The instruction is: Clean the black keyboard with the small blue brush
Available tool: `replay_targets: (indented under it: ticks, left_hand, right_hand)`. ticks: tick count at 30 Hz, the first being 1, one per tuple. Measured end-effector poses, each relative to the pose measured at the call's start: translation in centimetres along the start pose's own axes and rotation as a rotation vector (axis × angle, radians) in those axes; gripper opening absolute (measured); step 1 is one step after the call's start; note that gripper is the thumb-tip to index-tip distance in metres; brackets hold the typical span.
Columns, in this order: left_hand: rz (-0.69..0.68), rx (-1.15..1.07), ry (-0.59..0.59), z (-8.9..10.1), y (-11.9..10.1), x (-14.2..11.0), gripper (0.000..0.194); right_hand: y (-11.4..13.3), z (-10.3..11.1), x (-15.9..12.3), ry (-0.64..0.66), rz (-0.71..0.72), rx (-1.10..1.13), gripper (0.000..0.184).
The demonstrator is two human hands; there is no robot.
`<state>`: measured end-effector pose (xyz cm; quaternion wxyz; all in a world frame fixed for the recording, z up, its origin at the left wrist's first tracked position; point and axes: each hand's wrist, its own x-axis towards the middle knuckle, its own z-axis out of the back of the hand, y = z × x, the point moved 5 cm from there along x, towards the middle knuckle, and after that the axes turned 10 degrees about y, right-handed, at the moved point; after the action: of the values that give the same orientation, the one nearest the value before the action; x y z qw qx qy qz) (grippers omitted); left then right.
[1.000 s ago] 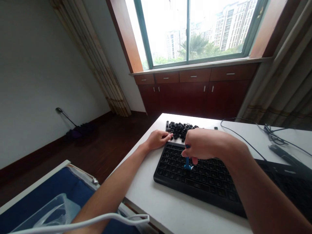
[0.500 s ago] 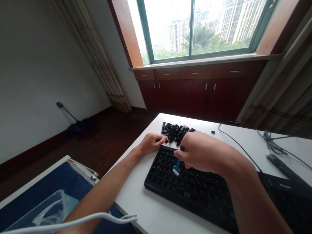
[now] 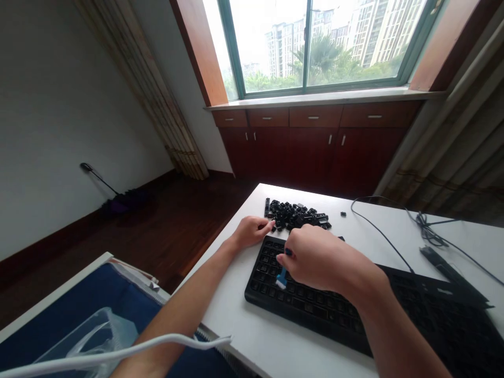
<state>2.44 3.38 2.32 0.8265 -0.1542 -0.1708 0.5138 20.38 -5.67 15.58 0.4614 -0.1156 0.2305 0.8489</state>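
A black keyboard (image 3: 315, 314) with its keycaps taken off lies on the white table. My right hand (image 3: 315, 255) is closed round the handle of a small blue brush (image 3: 282, 278). The brush's white bristles point down at the bare key sockets near the keyboard's left end. At the far left corner of the keyboard, my left hand (image 3: 254, 231) rests with its fingers curled and thumb pressed in. Whatever its fingers hold, if anything, is hidden. Just beyond both hands is a pile of loose black keycaps (image 3: 291, 214).
A lone keycap (image 3: 343, 214) lies right of the pile. A black cable (image 3: 380, 239) runs across the white table (image 3: 252, 341), near a long black strip (image 3: 449, 273). A white cable (image 3: 173, 340) and a blue fabric bin (image 3: 90, 291) are at lower left.
The brush and my right hand have moved slightly left and toward me over the keys. The keyboard and my left hand appear a little further right; more of the keycap pile shows.
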Motion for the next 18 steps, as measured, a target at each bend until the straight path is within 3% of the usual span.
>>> replay_targets:
  ticks: [6,12,18]
  left_hand:
    - [-0.007,-0.045,-0.013,0.0,0.1,0.0,0.056]
    - [-0.011,-0.070,-0.026,0.2,0.0,-0.1,0.055]
    - [0.005,-0.102,-0.017,0.2,0.2,-0.3,0.056]
  right_hand:
    - [-0.8,-0.6,-0.3,0.012,-0.148,-0.060,0.027]
    - [0.7,-0.6,0.1,0.077,0.175,0.109,0.036]
    - [-0.9,-0.7,-0.3,0.112,0.055,0.175,0.025]
